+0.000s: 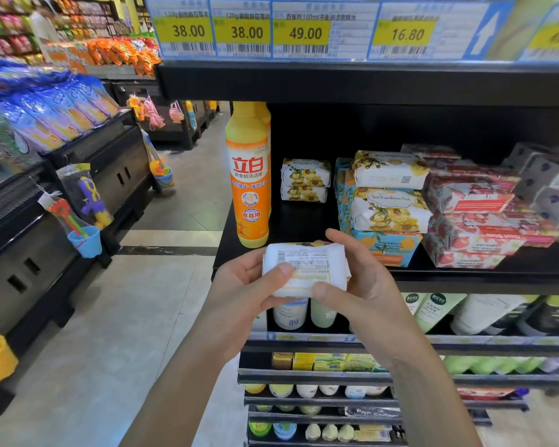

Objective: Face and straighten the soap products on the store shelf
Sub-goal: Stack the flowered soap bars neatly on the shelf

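A paper-wrapped soap bar (307, 262) with its white label side up is held in front of the black shelf (484, 272). My left hand (246, 291) grips its left end, thumb on top. My right hand (362, 285) grips its right end, fingers curled over the far edge. On the shelf behind, two yellow-flower soap bars (305, 179) are stacked at the back. A taller stack of yellow-flower and blue bars (388, 204) stands right of them, its top bar tilted. Red-patterned bars (475, 217) lie in an uneven pile further right.
An orange dish-soap bottle (249, 175) stands at the shelf's left end. Grey-wrapped bars (549, 182) sit at the far right. Price tags (304, 30) line the shelf above. Bottles fill the lower shelves (336, 375). An aisle floor (136, 317) and toy displays lie to the left.
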The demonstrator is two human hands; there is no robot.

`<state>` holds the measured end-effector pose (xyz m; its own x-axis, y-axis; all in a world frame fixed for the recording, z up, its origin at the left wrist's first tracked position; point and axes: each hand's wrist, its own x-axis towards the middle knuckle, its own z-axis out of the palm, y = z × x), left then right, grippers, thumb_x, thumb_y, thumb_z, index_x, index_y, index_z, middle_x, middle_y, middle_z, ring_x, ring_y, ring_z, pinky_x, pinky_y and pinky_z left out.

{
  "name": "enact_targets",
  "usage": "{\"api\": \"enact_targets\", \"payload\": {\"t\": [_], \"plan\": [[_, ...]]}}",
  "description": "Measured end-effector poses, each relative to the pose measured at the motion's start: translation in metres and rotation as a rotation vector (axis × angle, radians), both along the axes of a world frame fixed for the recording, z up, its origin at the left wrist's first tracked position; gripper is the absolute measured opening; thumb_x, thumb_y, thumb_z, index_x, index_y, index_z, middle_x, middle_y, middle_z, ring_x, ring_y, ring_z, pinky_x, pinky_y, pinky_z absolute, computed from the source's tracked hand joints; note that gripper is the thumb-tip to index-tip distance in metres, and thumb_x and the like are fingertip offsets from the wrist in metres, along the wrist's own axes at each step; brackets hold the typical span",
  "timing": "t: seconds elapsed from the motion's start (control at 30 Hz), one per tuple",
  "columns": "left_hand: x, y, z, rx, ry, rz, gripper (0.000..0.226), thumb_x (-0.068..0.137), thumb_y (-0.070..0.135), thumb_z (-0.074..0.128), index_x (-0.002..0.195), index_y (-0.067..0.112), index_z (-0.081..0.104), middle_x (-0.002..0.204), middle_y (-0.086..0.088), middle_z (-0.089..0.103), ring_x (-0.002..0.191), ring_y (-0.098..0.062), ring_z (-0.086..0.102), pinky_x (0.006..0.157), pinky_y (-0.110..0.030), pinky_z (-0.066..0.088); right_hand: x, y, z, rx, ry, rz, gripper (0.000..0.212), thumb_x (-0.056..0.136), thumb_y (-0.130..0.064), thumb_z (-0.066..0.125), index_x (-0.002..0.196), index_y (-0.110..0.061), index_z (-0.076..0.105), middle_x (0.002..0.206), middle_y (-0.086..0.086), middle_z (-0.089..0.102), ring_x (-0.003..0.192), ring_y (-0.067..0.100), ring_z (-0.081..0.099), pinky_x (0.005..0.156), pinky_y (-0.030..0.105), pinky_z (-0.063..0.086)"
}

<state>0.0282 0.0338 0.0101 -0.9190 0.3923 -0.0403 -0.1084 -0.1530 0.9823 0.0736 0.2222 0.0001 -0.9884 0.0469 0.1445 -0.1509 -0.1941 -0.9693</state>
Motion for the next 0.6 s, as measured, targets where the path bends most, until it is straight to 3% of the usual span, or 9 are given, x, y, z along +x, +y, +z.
{"api": "enact_targets", "payload": {"t": [0.17, 0.27, 0.4, 0.6], "plan": [[-0.0008, 0.0011, -0.0015, 0.013, 0.014, 0.039, 0.047, 0.084, 0.018, 0.071, 0.130, 0.013, 0.064, 0.120, -0.005, 0.075, 0.113, -0.025, 0.072, 0.099, -0.047, 0.056, -0.0023, -0.0030, 0.0039, -0.022, -0.092, -0.089, 0.062, 0.073, -0.033, 0.079, 0.130, -0.021, 0.061, 0.119, -0.003, 0.075, 0.114, 0.019, 0.070, 0.094, 0.034, 0.056], [-0.0001, 0.0011, -0.0023, 0.015, 0.029, 0.036, 0.051, 0.082, 0.017, 0.073, 0.133, 0.013, 0.062, 0.121, -0.006, 0.074, 0.113, -0.025, 0.071, 0.099, -0.048, 0.055, -0.0022, -0.0037, 0.0045, -0.002, -0.122, -0.104, 0.053, 0.077, -0.034, 0.078, 0.125, -0.016, 0.066, 0.116, 0.002, 0.076, 0.112, 0.023, 0.071, 0.094, 0.035, 0.056], [0.0006, 0.0015, -0.0036, 0.037, 0.049, 0.024, 0.053, 0.083, 0.013, 0.072, 0.134, 0.015, 0.059, 0.123, -0.005, 0.074, 0.115, -0.024, 0.070, 0.094, -0.039, 0.060, -0.0016, -0.0026, 0.0030, 0.035, -0.130, -0.109, 0.046, 0.078, -0.035, 0.079, 0.119, -0.017, 0.071, 0.115, 0.004, 0.077, 0.111, 0.024, 0.072, 0.101, 0.045, 0.054], [0.0012, 0.0002, -0.0035, 0.064, 0.054, 0.006, 0.058, 0.081, 0.013, 0.073, 0.136, 0.019, 0.058, 0.124, -0.005, 0.073, 0.118, -0.024, 0.068, 0.093, -0.038, 0.060, -0.0010, -0.0018, -0.0008, 0.014, -0.101, -0.101, 0.044, 0.081, -0.028, 0.079, 0.121, -0.014, 0.070, 0.117, 0.007, 0.076, 0.113, 0.028, 0.070, 0.103, 0.048, 0.053]]}}
